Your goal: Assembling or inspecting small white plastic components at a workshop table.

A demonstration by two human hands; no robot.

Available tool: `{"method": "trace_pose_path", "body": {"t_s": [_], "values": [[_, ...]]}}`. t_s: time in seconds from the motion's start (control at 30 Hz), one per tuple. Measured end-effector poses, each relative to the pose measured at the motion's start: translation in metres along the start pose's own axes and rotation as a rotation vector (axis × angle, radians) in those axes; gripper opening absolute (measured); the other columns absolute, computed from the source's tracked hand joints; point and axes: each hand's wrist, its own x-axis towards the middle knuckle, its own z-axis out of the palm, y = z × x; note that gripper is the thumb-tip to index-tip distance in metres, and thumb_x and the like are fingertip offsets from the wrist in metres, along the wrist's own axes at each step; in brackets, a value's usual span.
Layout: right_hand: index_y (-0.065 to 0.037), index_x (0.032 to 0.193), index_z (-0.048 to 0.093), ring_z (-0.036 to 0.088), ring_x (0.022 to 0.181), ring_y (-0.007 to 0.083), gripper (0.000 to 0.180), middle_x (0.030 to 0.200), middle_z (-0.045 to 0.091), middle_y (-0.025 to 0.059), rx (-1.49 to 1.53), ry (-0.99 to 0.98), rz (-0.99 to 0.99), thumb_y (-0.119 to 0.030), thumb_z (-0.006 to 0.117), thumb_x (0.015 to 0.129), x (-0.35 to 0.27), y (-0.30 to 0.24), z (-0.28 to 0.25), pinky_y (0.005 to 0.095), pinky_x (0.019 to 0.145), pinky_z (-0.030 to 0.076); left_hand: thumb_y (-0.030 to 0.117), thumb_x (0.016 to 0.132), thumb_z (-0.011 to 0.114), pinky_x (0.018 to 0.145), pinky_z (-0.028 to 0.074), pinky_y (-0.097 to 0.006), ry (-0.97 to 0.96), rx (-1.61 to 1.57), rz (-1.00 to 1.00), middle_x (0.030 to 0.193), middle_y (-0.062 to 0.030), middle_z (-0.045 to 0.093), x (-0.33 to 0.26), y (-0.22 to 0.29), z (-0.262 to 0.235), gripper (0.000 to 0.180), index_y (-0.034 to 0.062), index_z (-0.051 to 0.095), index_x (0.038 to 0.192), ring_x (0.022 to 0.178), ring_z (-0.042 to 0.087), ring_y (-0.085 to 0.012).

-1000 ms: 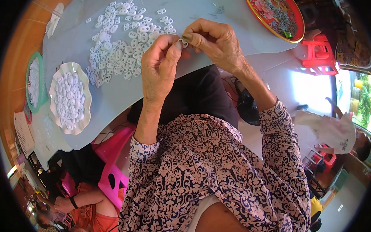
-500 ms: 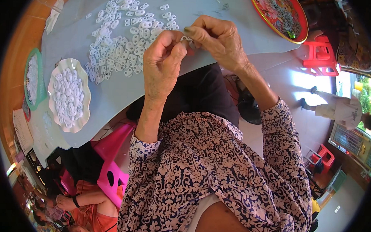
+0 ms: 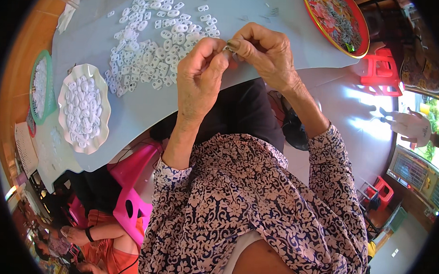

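- Fingertips of both hands meet over one tiny pale piece [image 3: 227, 48], pinched narrow between my left thumb and forefinger and the right thumb and forefinger; both hands are closed on it, with no gap I can see.
- My left hand [image 3: 201, 76] comes up from 6 o'clock, knuckles toward the camera; my right hand [image 3: 263, 54] closes in from 3 o'clock, its thumbnail just beside the piece.
- That piece sits right at the meeting of the tips, so neither hand is nearer (it is too small and too covered for me to tell its long axis).
- Out at 10 o'clock from the fingers, a loose heap of white ring-shaped pieces [image 3: 152, 43] lies scattered on the grey table [image 3: 133, 114], nearer my left hand than my right.
- Farther toward 8 o'clock, a white scalloped dish [image 3: 66, 86] holds more of the same pieces, and beyond it at 9 o'clock stands a green-rimmed basket [image 3: 31, 99] with another batch.
- At 2 o'clock, well apart from the hands, a round red tray [image 3: 359, 47] with a flowered face carries small grey bits.
- Past the table edge at 3 o'clock I see a red plastic stool [image 3: 380, 72]; a pink stool [image 3: 133, 192] stands at 7 o'clock, below the table.
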Motion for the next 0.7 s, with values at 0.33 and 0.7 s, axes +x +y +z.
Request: {"method": "trace_pose_path", "body": {"t_s": [0.33,0.7], "values": [[0.0,0.09,0.061,0.055,0.068,0.0057,0.019,0.075,0.061,0.0013,0.06,-0.016,-0.033,-0.019,0.063,0.088,0.002,0.003,0.004,0.0208,0.062,0.046,0.014,0.091,0.056,0.05,0.035,-0.017,0.026,0.159,0.059,0.072,0.0003,0.058,-0.001,0.009,-0.005,0.013,0.0018,0.057,0.091,0.059,0.043,-0.0014],[0.002,0.092,0.062,0.052,0.068,0.004,0.012,0.076,0.06,-0.0001,0.137,0.074,0.012,-0.009,0.062,0.086,-0.004,0.001,0.007,0.0195,0.061,0.045,0.004,0.08,0.055,0.075,0.044,-0.04,0.081,1.008,0.481,0.077,-0.0124,0.061,0.051,0.027,-0.037,0.011,0.003,0.06,0.089,0.079,0.053,-0.031]]}}
